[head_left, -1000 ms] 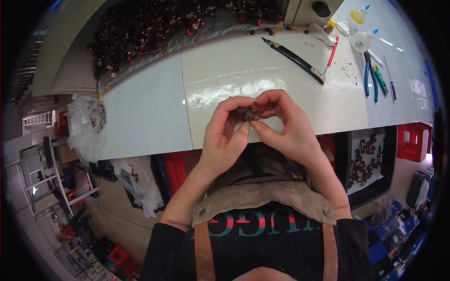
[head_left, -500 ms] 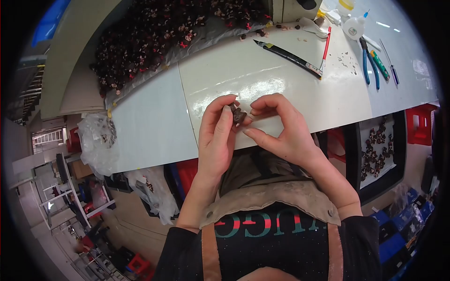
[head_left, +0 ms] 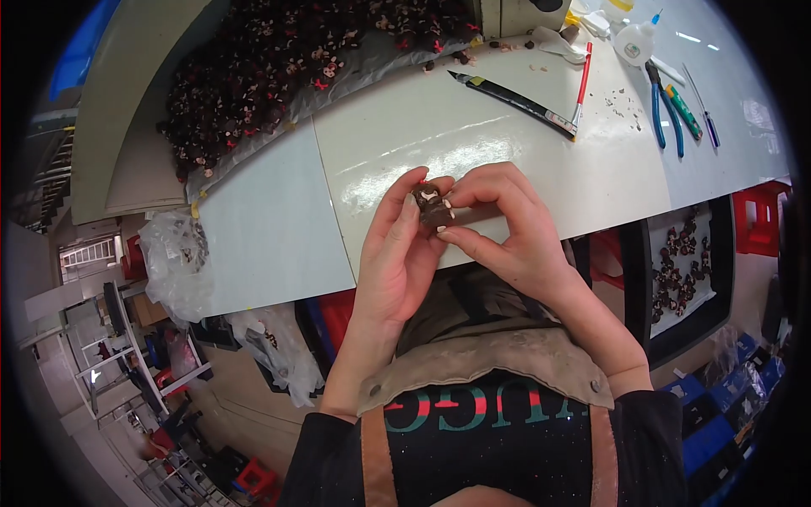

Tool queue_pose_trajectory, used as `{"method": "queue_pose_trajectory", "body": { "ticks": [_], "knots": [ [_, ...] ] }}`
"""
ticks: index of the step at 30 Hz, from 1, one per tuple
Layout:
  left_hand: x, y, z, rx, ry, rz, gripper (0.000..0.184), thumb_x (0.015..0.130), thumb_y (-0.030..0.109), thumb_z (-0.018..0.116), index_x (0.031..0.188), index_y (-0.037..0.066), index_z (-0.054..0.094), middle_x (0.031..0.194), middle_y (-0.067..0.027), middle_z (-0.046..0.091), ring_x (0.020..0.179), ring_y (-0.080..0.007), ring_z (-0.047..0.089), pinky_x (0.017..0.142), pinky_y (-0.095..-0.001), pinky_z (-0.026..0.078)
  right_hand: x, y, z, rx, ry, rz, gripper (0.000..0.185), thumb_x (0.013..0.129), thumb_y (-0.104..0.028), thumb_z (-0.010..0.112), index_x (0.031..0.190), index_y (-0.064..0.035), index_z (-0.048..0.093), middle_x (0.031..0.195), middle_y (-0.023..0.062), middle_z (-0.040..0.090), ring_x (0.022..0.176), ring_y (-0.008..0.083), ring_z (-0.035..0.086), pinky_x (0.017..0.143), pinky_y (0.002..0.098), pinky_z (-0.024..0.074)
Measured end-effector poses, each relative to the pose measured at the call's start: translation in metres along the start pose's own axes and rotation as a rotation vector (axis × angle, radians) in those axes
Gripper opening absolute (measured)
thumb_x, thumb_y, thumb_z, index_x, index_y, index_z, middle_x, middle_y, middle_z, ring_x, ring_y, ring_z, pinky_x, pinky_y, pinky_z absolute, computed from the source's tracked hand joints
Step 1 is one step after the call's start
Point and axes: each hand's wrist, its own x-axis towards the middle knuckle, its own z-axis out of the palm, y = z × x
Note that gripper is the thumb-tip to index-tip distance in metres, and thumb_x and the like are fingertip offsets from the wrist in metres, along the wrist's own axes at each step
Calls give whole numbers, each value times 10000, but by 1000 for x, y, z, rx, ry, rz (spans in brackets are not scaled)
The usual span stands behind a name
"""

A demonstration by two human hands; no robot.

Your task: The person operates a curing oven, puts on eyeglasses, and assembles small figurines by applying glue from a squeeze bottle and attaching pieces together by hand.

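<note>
Above the table's front edge, my left hand (head_left: 395, 262) grips a small dark brown figurine (head_left: 433, 211) between thumb and fingers. Pale patches show on the figurine's upper part and sides. From the other side my right hand (head_left: 525, 241) pinches it, the index finger at its upper edge and the thumb low down. Part of the figurine is hidden behind the fingers. Beyond the hands, a black craft knife (head_left: 515, 103) and a red-handled brush (head_left: 584, 80) lie on the white tabletop (head_left: 397, 118).
A heap of similar brown figurines (head_left: 245, 89) covers a plastic sheet at the back left. Blue-handled pliers (head_left: 666, 110), a green tool (head_left: 684, 111), a screwdriver (head_left: 703, 106) and a white bottle (head_left: 634, 44) lie right. A black tray (head_left: 721, 262) holds more figurines below the table.
The figurine has been turned so its pale-marked side shows. My right fingers have closed in from beside it and now touch it. The view has shifted slightly.
</note>
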Motion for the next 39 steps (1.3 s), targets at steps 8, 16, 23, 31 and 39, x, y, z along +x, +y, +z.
{"method": "queue_pose_trajectory", "body": {
  "ticks": [8, 16, 23, 31, 39],
  "knots": [
    [1, -2, -3, 34, 4, 40, 312, 997, 167, 459, 1296, 80, 440, 1222, -102, 545, 1108, -175, 527, 960, -335, 421, 0, 1, 4, -27, 18, 7, 307, 757, -31, 733, 1020, -32, 575, 1029, 81, 577, 935, 196, 623, 810, 304, 538],
    [0, -5, 3, 128, 40, 127, 312, 968, 98, 507, 1270, 83, 434, 1188, -79, 541, 1082, -154, 528, 951, -308, 419, -1, -1, 6, -13, 7, 99, 354, 761, -56, 731, 1069, -30, 561, 1008, 93, 609, 916, 211, 650, 815, 309, 535],
    [-4, -13, 0, 271, 155, 209, 304, 973, 67, 471, 1273, 52, 427, 1165, -115, 549, 1028, -206, 575, 886, -322, 477, -4, -12, -10, 12, -93, 179, 385, 763, -86, 745, 1094, -29, 558, 1035, 98, 593, 952, 211, 611, 847, 310, 493],
    [0, -10, -8, 232, 3, 176, 309, 998, 177, 452, 1291, 81, 432, 1101, -70, 567, 1011, -178, 586, 921, -379, 513, 12, -20, -134, -597, 281, -6, 139, 859, -68, 595, 977, 2, 616, 966, 98, 615, 909, 201, 586, 815, 294, 452],
    [1, -7, -3, 245, -6, 138, 304, 1008, 192, 425, 1286, 70, 438, 1116, -56, 535, 987, -209, 608, 867, -382, 538, 51, 0, -214, -891, 441, 98, 153, 875, -129, 612, 954, -3, 648, 940, 125, 619, 840, 224, 620, 741, 318, 480]
  ]
}}
